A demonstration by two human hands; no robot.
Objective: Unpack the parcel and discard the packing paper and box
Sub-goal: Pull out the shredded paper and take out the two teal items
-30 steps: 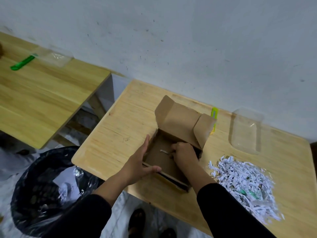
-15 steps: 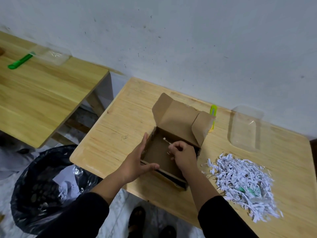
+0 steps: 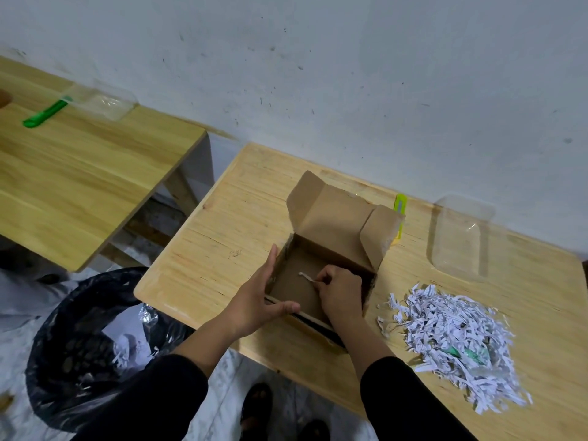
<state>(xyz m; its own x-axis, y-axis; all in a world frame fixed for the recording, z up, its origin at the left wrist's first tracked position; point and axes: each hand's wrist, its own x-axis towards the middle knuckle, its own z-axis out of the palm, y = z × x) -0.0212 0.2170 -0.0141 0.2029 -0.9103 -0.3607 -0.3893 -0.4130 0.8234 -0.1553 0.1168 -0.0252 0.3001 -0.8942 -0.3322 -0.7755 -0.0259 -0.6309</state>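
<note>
A: Where's the box?
B: The cardboard box (image 3: 321, 268) sits open near the front edge of the nearer wooden table (image 3: 229, 224), its lid flap standing up toward 12 o'clock.
A: And the hands?
B: The right hand (image 3: 340, 294) is inside the box, fingers pinched on a thin white paper strip (image 3: 306, 276). The left hand (image 3: 257, 300) is spread open, flat against the box's outer wall at 9 o'clock, thumb laid along the near rim.
A: The packing paper?
B: A heap of shredded paper (image 3: 451, 342) lies on the table at 3 to 4 o'clock from the box, just beside it, with something green tucked in.
A: Anything else?
B: A yellow-green utility knife (image 3: 400, 206) pokes out behind the flap at 1 o'clock, a clear plastic tray (image 3: 458, 240) at 2 o'clock. A black bin bag (image 3: 86, 348) hangs open on the floor at 8 o'clock.
</note>
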